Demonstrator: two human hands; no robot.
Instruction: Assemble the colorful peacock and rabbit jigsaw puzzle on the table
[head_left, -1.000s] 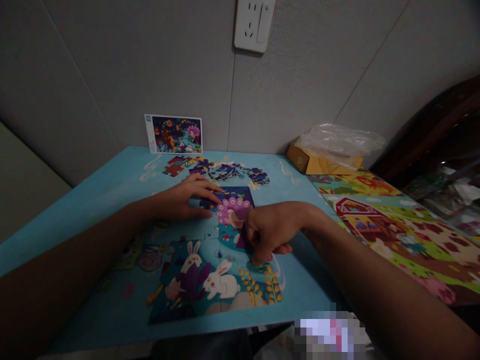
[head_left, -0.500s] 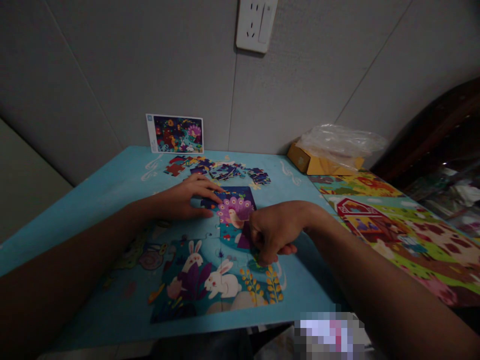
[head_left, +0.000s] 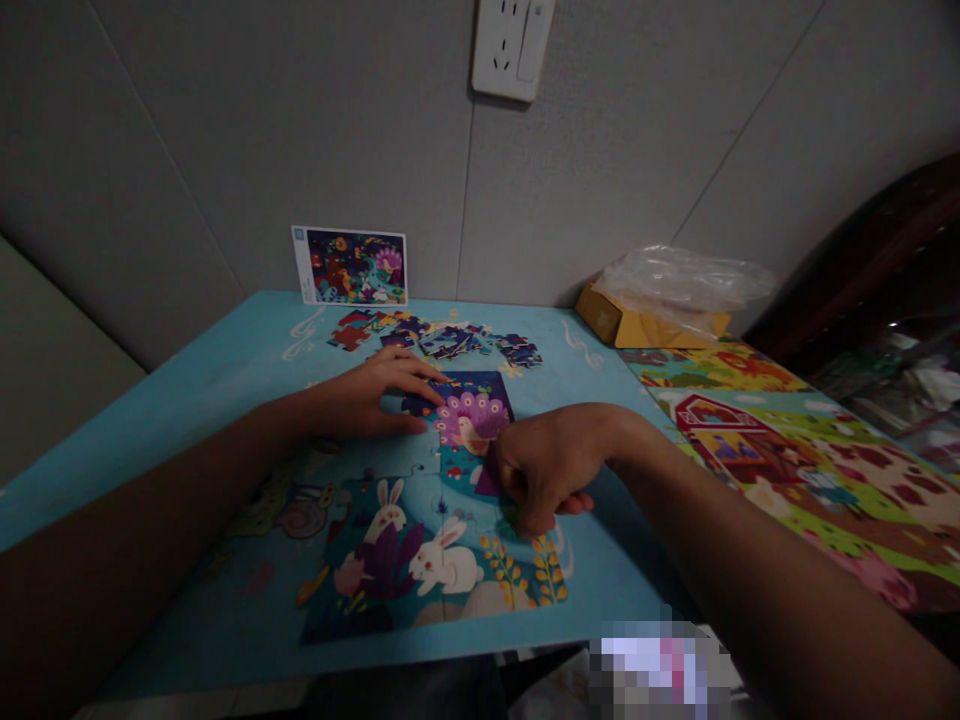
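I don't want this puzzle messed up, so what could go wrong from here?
The right hand, curled at the right side of the partly joined puzzle, might push pieces out of line. The left hand, spread at its upper left, could drag pieces if it slid. The picture card, propped upright by the wall, might slip down.

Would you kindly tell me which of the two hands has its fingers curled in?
The right hand, at the right side of the puzzle; the left hand has extended fingers.
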